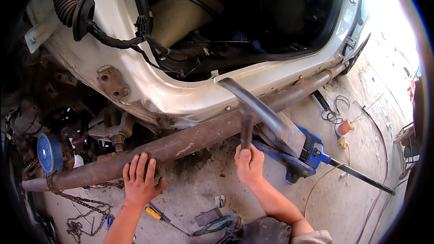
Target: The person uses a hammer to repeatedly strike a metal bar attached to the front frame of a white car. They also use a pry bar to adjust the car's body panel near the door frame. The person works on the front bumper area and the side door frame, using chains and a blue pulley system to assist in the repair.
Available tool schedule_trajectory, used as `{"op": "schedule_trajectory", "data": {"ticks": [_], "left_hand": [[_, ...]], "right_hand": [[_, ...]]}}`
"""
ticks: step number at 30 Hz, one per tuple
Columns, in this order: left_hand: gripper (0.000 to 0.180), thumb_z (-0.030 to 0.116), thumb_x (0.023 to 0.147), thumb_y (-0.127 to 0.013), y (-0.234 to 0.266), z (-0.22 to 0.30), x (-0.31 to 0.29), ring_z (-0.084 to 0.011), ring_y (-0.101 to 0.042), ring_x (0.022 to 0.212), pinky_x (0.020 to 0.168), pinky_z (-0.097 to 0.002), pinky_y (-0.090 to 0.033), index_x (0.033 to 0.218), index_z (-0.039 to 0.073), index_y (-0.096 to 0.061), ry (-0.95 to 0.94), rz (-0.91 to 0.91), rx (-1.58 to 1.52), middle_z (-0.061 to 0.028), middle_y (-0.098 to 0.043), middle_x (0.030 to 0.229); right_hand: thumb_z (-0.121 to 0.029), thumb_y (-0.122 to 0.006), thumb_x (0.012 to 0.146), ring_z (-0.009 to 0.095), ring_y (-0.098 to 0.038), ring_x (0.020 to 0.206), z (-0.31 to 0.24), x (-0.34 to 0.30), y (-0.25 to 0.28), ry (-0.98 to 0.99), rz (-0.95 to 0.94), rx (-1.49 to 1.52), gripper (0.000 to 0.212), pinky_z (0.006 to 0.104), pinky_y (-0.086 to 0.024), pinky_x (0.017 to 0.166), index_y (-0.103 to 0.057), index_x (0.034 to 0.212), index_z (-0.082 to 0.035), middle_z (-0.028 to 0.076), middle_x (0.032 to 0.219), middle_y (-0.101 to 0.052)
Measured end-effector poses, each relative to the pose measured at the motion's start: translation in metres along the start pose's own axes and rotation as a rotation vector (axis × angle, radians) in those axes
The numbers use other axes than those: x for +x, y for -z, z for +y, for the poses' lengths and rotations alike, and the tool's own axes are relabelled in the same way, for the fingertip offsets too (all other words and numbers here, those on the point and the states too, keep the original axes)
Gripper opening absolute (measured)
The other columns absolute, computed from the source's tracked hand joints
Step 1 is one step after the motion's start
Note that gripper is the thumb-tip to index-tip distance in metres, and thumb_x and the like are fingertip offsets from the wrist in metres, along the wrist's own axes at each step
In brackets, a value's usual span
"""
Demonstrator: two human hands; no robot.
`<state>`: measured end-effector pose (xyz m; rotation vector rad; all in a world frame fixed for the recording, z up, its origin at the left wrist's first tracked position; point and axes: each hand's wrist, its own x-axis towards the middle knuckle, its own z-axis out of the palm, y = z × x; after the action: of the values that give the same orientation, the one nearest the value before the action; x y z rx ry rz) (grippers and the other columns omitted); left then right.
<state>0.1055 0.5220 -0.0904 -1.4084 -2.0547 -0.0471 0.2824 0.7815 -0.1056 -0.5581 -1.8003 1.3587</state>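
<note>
My left hand (139,181) rests on a long rusty steel pipe (190,143), its fingers stretched out on the near side. The pipe runs slantwise along the sill of a white car body (181,97). In my right hand (249,162) is the handle of a hammer (264,108), gripped in a closed fist. The hammer's long, curved metal head is raised over the pipe and smeared by motion. Beyond it stands a blue floor jack (312,151) with a black handle, partly hidden by the hammer head.
A blue round fitting (49,153) and a rusty chain (81,203) are at the pipe's left end. On the concrete floor lie a yellow-handled screwdriver (153,213), pliers (217,226) and cables (334,108). The door opening (253,27) shows loose wiring (117,41) and seats.
</note>
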Motion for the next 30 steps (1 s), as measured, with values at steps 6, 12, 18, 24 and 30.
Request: {"op": "schedule_trajectory", "data": {"ticks": [6, 12, 18, 24, 30], "left_hand": [[0.087, 0.031, 0.066, -0.072, 0.0, 0.001, 0.004, -0.037, -0.032, 0.132, 0.106, -0.0532, -0.023, 0.139, 0.007, -0.032, -0.011, 0.015, 0.002, -0.0186, -0.033, 0.144], [0.089, 0.031, 0.066, -0.073, 0.0, 0.001, 0.003, -0.0375, -0.032, 0.132, 0.106, -0.0534, -0.023, 0.14, 0.007, -0.031, -0.016, 0.007, 0.014, -0.0185, -0.033, 0.144], [0.09, 0.03, 0.064, -0.074, 0.003, 0.001, 0.001, -0.0368, -0.031, 0.132, 0.106, -0.0532, -0.022, 0.139, 0.007, -0.031, 0.009, -0.026, -0.004, -0.0179, -0.032, 0.145], [0.088, 0.03, 0.064, -0.075, 0.005, 0.005, 0.006, -0.0365, -0.031, 0.133, 0.106, -0.0526, -0.022, 0.138, 0.007, -0.033, 0.009, -0.021, -0.017, -0.0179, -0.031, 0.145], [0.087, 0.032, 0.063, -0.074, 0.004, 0.004, 0.007, -0.0364, -0.032, 0.132, 0.106, -0.0524, -0.023, 0.137, 0.008, -0.035, 0.017, -0.016, -0.021, -0.0176, -0.034, 0.143]], "right_hand": [[-0.047, -0.046, 0.095, 0.006, -0.04, 0.051, 0.011, 0.016, -0.003, -0.105, 0.03, -0.037, 0.049, 0.0225, -0.032, 0.046, -0.047, 0.074, -0.003, -0.002, 0.059, -0.046], [-0.048, -0.045, 0.096, 0.007, -0.041, 0.051, 0.009, 0.009, -0.001, -0.005, 0.028, 0.047, 0.053, 0.0232, -0.033, 0.045, -0.048, 0.068, -0.003, 0.0, 0.057, -0.047], [-0.046, -0.046, 0.096, 0.008, -0.042, 0.052, -0.011, 0.011, 0.003, -0.027, 0.03, 0.028, 0.051, 0.0247, -0.034, 0.046, -0.05, 0.072, -0.001, 0.001, 0.057, -0.047], [-0.035, -0.052, 0.093, 0.022, -0.04, 0.052, -0.006, 0.021, 0.006, -0.135, 0.035, -0.157, 0.038, 0.0347, -0.041, 0.053, -0.053, 0.08, 0.001, 0.015, 0.058, -0.044], [-0.038, -0.045, 0.098, 0.005, -0.04, 0.049, 0.019, 0.013, 0.006, 0.053, 0.086, -0.018, 0.046, 0.0224, -0.032, 0.044, -0.047, 0.069, -0.003, -0.003, 0.055, -0.043]]}}
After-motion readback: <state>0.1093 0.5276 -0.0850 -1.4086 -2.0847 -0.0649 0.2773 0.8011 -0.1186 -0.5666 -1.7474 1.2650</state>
